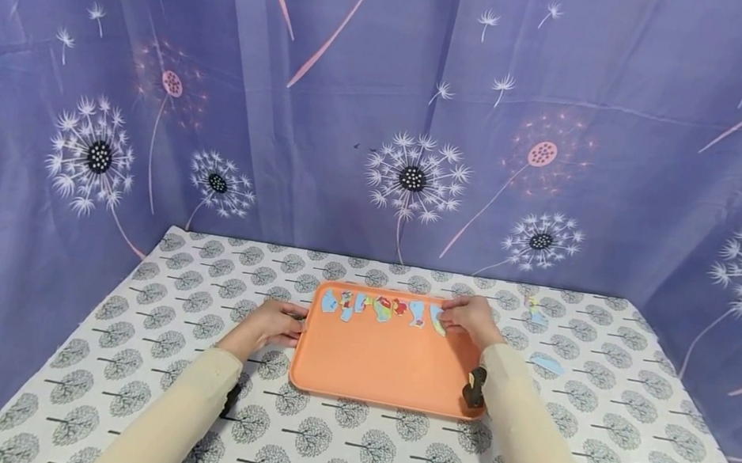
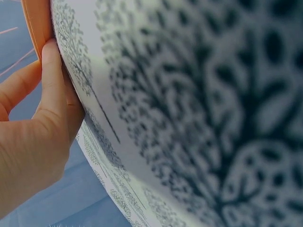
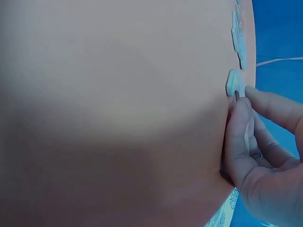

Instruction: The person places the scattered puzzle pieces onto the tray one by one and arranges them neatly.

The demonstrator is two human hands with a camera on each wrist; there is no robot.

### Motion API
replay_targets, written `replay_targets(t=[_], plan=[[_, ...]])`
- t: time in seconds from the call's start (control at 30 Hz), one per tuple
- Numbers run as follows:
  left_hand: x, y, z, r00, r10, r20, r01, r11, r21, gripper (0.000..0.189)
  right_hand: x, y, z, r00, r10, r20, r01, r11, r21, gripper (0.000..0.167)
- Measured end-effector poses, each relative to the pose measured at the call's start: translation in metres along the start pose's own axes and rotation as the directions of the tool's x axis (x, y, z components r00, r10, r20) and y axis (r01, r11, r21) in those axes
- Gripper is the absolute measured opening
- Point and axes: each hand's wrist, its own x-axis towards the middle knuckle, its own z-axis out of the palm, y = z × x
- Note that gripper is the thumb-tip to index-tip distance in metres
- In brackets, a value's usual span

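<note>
An orange tray (image 1: pixel 387 362) lies on the table. Along its far rim runs a row of small colourful puzzle pieces (image 1: pixel 383 308). My left hand (image 1: pixel 269 324) holds the tray's left rim, its fingertips on the orange edge in the left wrist view. At the right end of the row, my right hand (image 1: pixel 469 318) pinches a light blue and green puzzle piece (image 3: pixel 232 82) between thumb and index finger. A thin pale edge (image 3: pixel 247 130) shows between the thumb and other fingers; what it belongs to is mostly hidden.
Right of the tray, a light blue piece (image 1: pixel 546 363) and a yellow and blue piece (image 1: pixel 535 312) lie on the tree-patterned tablecloth (image 1: pixel 338 451). A purple dandelion curtain (image 1: pixel 327 137) hangs behind. A black wrist device (image 1: pixel 474 388) overlaps the tray's right side.
</note>
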Motion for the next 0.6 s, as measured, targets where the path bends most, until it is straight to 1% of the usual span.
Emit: replay_targets(t=[0.1,0.23,0.4,0.5,0.6], plan=[[0.001,0.000,0.000,1.000,0.007,0.004,-0.007,1.000,0.004,0.043,-0.002,-0.002,-0.003,1.000,-0.022,0.019,0.022,1.000,0.017,0.033],[0.001,-0.001,0.000,1.000,0.011,0.006,-0.011,1.000,0.001,0.043,-0.005,-0.006,-0.009,0.997,-0.074,0.033,0.072,0.997,0.035,0.035],[0.002,-0.002,-0.001,1.000,0.017,0.008,-0.017,1.000,0.000,0.043,-0.009,-0.011,-0.022,0.988,-0.143,0.050,0.142,0.990,0.011,0.038],[0.002,-0.002,-0.001,1.000,0.017,0.007,-0.017,1.000,-0.003,0.043,-0.010,-0.011,-0.032,0.988,-0.146,0.043,0.147,0.989,-0.011,0.039],[0.002,-0.002,-0.001,1.000,0.018,0.008,-0.018,1.000,-0.004,0.043,-0.011,-0.011,-0.043,0.991,-0.129,0.027,0.130,0.991,-0.022,0.040]])
